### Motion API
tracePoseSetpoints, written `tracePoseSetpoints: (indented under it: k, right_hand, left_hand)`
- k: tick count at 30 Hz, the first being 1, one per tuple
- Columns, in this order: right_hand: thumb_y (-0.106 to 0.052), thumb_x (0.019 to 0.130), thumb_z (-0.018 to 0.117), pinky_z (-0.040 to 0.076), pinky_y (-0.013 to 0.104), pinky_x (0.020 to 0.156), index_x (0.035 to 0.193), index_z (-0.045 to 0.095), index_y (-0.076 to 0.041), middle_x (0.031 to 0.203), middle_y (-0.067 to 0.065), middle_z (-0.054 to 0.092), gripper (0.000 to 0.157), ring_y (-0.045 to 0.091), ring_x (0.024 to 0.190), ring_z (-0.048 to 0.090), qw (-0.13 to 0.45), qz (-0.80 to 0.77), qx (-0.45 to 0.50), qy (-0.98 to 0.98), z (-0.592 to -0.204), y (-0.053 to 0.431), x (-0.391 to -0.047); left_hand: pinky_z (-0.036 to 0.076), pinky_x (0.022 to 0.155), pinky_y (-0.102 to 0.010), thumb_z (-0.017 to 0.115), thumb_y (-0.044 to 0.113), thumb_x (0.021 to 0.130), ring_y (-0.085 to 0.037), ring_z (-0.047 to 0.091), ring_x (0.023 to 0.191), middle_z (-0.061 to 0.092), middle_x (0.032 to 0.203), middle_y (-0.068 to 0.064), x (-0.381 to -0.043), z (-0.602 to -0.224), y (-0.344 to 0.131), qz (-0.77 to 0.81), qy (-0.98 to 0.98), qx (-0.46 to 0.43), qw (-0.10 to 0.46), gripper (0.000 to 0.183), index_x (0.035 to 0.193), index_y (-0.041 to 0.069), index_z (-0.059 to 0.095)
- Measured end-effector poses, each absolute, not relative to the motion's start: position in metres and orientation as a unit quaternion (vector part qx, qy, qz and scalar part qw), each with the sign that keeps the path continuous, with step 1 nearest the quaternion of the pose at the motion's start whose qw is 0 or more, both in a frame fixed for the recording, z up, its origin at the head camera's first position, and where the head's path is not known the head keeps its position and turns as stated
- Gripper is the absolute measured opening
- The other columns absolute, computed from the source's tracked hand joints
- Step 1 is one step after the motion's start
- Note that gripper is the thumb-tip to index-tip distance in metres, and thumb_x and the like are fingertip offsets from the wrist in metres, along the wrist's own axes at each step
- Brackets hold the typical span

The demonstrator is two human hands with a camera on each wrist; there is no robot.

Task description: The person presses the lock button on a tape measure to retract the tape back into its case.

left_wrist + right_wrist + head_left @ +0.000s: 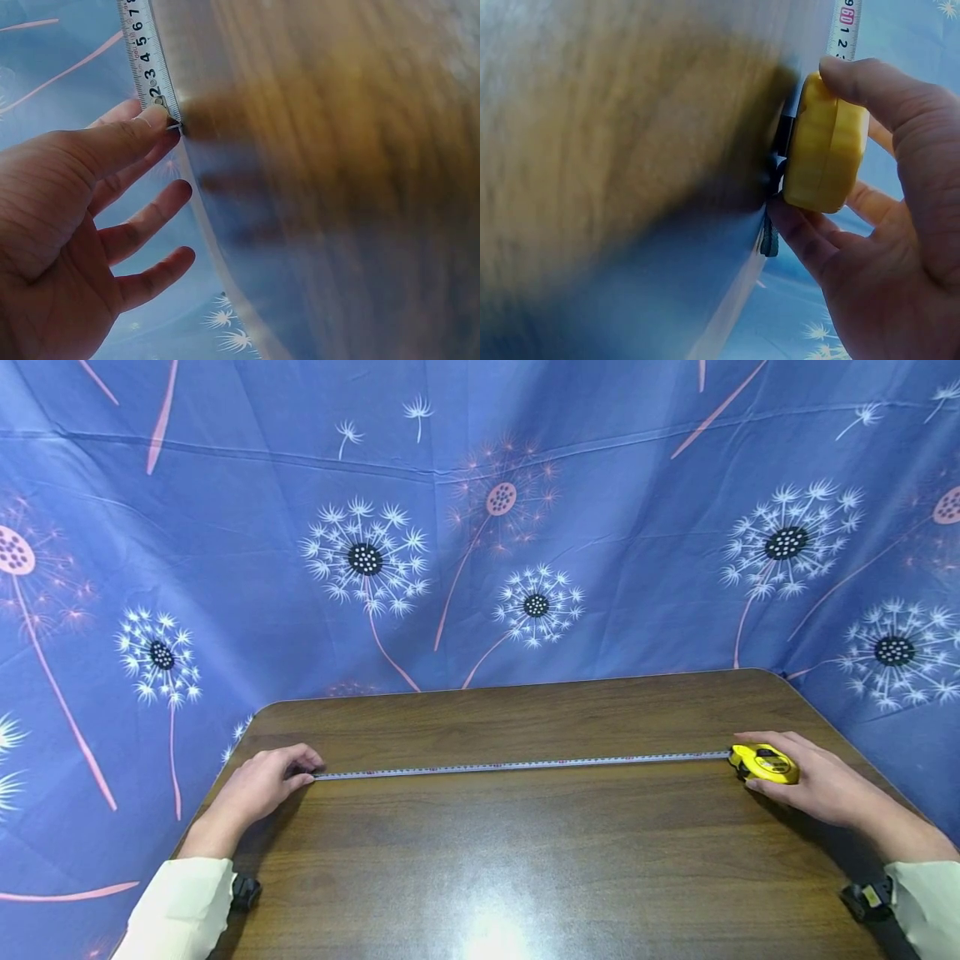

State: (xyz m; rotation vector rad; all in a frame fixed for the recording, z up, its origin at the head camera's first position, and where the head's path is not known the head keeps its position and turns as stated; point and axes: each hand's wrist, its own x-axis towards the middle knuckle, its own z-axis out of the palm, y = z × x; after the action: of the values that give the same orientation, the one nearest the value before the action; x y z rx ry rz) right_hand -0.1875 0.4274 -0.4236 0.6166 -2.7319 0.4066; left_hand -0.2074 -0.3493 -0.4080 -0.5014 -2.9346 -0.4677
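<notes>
A yellow tape measure (763, 763) lies at the right of the table, gripped by the right hand (821, 781) with thumb and fingers on either side of its case. Its silver blade (525, 765) runs out straight across the tabletop toward the left. At the far end the left hand (262, 781) pinches the blade's tip between thumb and forefinger. The left wrist view shows the low numbers of the blade (146, 56) just beyond the thumb, the other fingers spread. In the right wrist view, a red-marked 60 shows on the blade (845, 19) near the yellow case (825, 150).
The brown wood-grain table (480, 843) has rounded far corners and a bright glare spot near the front. Blue cloth (600, 527) with dandelion prints hangs behind and along both sides. A black wrist camera (243, 892) sits at the left cuff, another (868, 900) at the right.
</notes>
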Motion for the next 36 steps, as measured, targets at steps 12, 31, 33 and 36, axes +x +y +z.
tracePoseSetpoints:
  k: [12,31,33,36]
  right_hand:
    - [-0.019,0.077,0.093,0.047,0.036,0.069,0.137,0.062,-0.016,0.120,0.014,0.065,0.067,0.022,0.101,0.057,0.148,0.146,0.208,-0.956,-0.419,0.427,-0.185]
    - [-0.016,0.077,0.092,0.044,0.028,0.071,0.133,0.065,-0.019,0.119,0.011,0.063,0.062,0.006,0.103,0.051,0.155,0.152,0.212,-0.953,-0.407,0.423,-0.186]
    - [-0.015,0.077,0.092,0.042,0.024,0.073,0.133,0.065,-0.019,0.119,0.011,0.063,0.062,0.003,0.104,0.049,0.156,0.158,0.216,-0.951,-0.405,0.422,-0.186]
    - [-0.014,0.077,0.092,0.040,0.022,0.073,0.133,0.065,-0.018,0.119,0.011,0.064,0.062,0.001,0.104,0.049,0.158,0.161,0.220,-0.949,-0.402,0.422,-0.186]
  left_hand:
    - [0.053,0.076,-0.055,0.080,0.009,0.089,-0.025,0.072,0.092,0.074,0.095,0.007,-0.207,-0.408,-0.352,-0.159,-0.969,-0.174,0.081,0.018,0.100,0.021,0.073]
    - [0.050,0.068,-0.051,0.080,0.010,0.089,-0.020,0.068,0.080,0.072,0.088,0.007,-0.202,-0.400,-0.359,-0.151,-0.962,-0.186,0.135,0.017,0.093,0.023,0.071]
    - [0.051,0.069,-0.051,0.080,0.008,0.088,-0.021,0.068,0.080,0.072,0.088,0.006,-0.202,-0.399,-0.359,-0.153,-0.960,-0.190,0.140,0.017,0.093,0.022,0.071]
    - [0.051,0.070,-0.051,0.080,0.006,0.088,-0.022,0.069,0.080,0.073,0.088,0.005,-0.202,-0.397,-0.360,-0.157,-0.959,-0.193,0.140,0.018,0.093,0.022,0.071]
